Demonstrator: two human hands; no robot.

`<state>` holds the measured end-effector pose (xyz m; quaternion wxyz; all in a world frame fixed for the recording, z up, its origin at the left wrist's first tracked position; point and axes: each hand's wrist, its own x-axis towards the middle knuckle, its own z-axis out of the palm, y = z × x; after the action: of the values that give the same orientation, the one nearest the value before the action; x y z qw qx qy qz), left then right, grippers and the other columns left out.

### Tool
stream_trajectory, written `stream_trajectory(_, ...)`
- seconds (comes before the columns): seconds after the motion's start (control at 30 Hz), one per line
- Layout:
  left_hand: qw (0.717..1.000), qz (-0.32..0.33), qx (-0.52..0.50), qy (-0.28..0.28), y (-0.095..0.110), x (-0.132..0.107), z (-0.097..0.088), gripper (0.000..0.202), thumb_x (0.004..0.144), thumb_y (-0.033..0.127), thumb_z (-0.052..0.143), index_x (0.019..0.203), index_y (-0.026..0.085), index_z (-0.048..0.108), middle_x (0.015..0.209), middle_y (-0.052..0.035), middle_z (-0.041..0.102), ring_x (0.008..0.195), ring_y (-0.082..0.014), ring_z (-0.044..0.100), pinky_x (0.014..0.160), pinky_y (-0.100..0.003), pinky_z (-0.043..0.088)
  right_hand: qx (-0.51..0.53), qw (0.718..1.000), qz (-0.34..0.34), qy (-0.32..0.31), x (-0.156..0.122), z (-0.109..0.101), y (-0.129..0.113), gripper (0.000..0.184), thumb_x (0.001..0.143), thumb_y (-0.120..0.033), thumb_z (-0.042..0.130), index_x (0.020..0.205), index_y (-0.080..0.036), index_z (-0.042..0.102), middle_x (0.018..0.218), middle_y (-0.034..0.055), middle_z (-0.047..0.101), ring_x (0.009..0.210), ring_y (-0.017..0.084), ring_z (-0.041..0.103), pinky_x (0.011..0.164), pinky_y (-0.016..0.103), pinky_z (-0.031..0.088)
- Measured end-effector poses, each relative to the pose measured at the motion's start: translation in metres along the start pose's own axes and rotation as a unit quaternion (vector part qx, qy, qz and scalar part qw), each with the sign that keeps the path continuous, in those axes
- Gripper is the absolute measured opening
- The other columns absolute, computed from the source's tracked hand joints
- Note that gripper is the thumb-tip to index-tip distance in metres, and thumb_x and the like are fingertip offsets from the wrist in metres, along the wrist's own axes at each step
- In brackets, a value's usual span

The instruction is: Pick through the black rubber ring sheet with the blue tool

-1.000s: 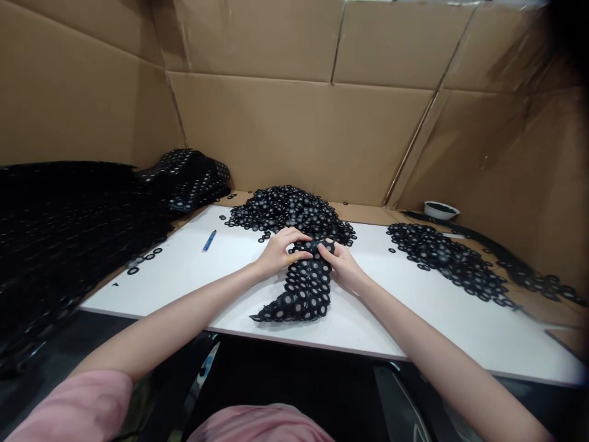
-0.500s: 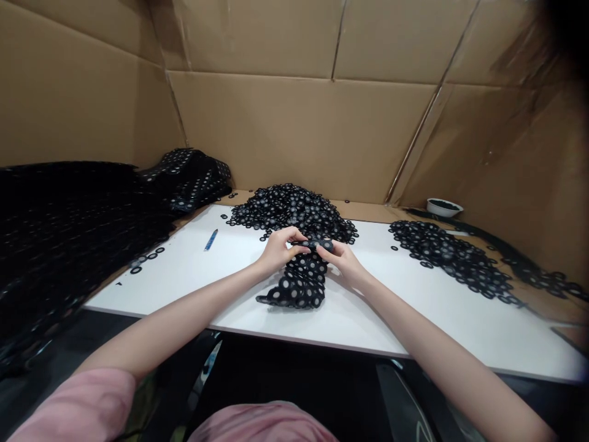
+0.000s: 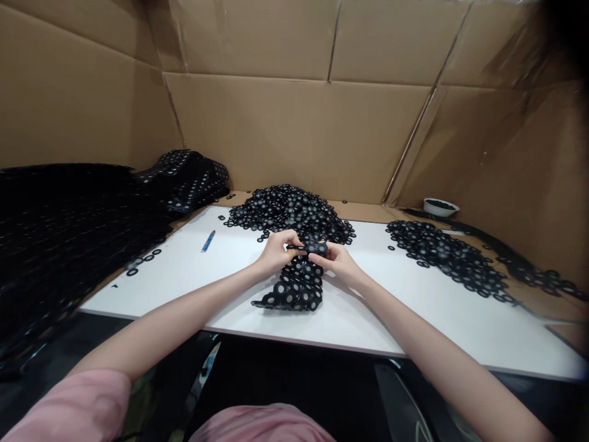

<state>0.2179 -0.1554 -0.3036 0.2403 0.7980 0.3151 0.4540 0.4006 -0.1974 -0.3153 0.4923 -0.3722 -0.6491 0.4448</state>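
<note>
**Head view.** Two bare forearms reach forward from pink sleeves over a white counter [image 3: 138, 291]. The left hand [image 3: 278, 253] and the right hand [image 3: 335, 263] meet at the centre of the counter, holding the upper end of a band of black rings [image 3: 299, 285] with pale centres. The band lies flat on the counter and runs towards the person, at 6 o'clock from the hands, with its lower end folded. The left fingers [image 3: 289, 237] and the right fingers [image 3: 319, 260] are pressed close together, pinching the band's upper edge between fingertips and thumbs.

At 12 o'clock, just beyond the hands, is a heaped pile of black rings [image 3: 288, 209]. A second, flatter spread of rings [image 3: 442, 253] lies at 3 o'clock. A blue pen [image 3: 208, 241] lies at 10 o'clock, and a few loose rings [image 3: 142, 259] lie further out near the counter's edge. A large dark heap of ring sheet [image 3: 78, 239] lies at 9 o'clock. A white bowl [image 3: 440, 207] stands at 2 o'clock, holding dark contents. Cardboard walls [image 3: 294, 135] surround the counter.
</note>
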Motion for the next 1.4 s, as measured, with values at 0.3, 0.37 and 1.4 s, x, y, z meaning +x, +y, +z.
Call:
stream_trajectory(0.3, 0.998, -0.040, -0.050, -0.024, -0.005, 0.002, -0.002, 0.022, 0.066, 0.031, 0.076, 0.078, 0.014, 0.068, 0.083, -0.0034, 0.069, 0.081, -0.0184, 0.062, 0.076, -0.030, 0.046, 0.011, 0.999, 0.005, 0.031, 0.002, -0.003, 0.007, 0.033, 0.068, -0.046, 0.074, 0.077, -0.017, 0.060, 0.068, -0.0006, 0.058, 0.060, 0.013, 0.048, 0.056, 0.027, 0.036)
stream_trajectory(0.37, 0.993, -0.058, -0.094, -0.042, -0.010, 0.005, -0.003, 0.030, 0.064, 0.033, 0.078, 0.085, 0.014, 0.069, 0.089, -0.0055, 0.070, 0.084, -0.0196, 0.063, 0.079, -0.031, 0.048, 0.014, 0.999, 0.007, 0.037, 0.003, -0.003, 0.009, 0.034, 0.069, -0.046, 0.074, 0.079, -0.017, 0.060, 0.070, 0.0003, 0.060, 0.062, 0.014, 0.050, 0.057, 0.027, 0.036)
stream_trajectory(1.4, 0.998, -0.047, -0.045, -0.009, 0.000, -0.001, 0.001, 0.023, 0.065, 0.028, 0.073, 0.057, 0.015, 0.057, 0.063, 0.0016, 0.060, 0.066, -0.0142, 0.054, 0.065, -0.026, 0.040, -0.007, 1.000, -0.012, 0.013, 0.002, 0.000, 0.004, 0.032, 0.064, -0.043, 0.077, 0.067, -0.018, 0.056, 0.063, -0.0023, 0.054, 0.058, 0.013, 0.047, 0.055, 0.027, 0.036)
